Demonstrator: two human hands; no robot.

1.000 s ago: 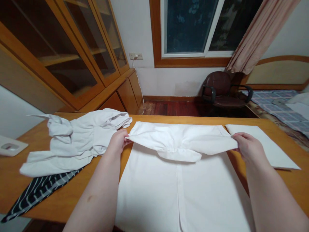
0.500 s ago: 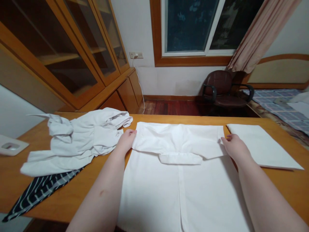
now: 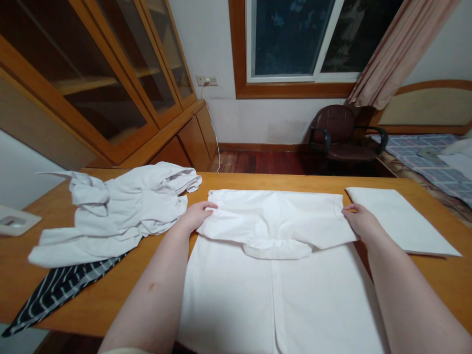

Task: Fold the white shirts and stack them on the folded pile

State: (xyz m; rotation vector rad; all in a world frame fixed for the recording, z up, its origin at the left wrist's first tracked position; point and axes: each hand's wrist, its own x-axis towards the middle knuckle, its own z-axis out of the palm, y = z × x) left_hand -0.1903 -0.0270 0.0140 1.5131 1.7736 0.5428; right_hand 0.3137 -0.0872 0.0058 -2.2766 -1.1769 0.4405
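Observation:
A white garment (image 3: 228, 300) lies spread on the table in front of me, a long seam or placket running down its middle. Its far part is folded over toward me as a wide flap (image 3: 273, 214), with a collar-like band (image 3: 276, 250) hanging at the flap's near edge. At the flap's left edge, my left hand (image 3: 199, 216) is closed, the cloth between thumb and fingers. My right hand (image 3: 361, 221) pinches the right edge in the same way. The undersides of both grips are hidden.
To the left, a crumpled white garment (image 3: 125, 206) lies partly over a black striped cloth (image 3: 70, 287). A folded white cloth (image 3: 401, 221) is at right. A white plastic object (image 3: 18, 221) sits at the table's (image 3: 155, 275) far left. An office chair (image 3: 335, 132) stands beyond.
The flap's near edge has come slightly toward me and its sides have spread wider. My left hand has shifted a little right and down over the cloth, my right hand slightly right.

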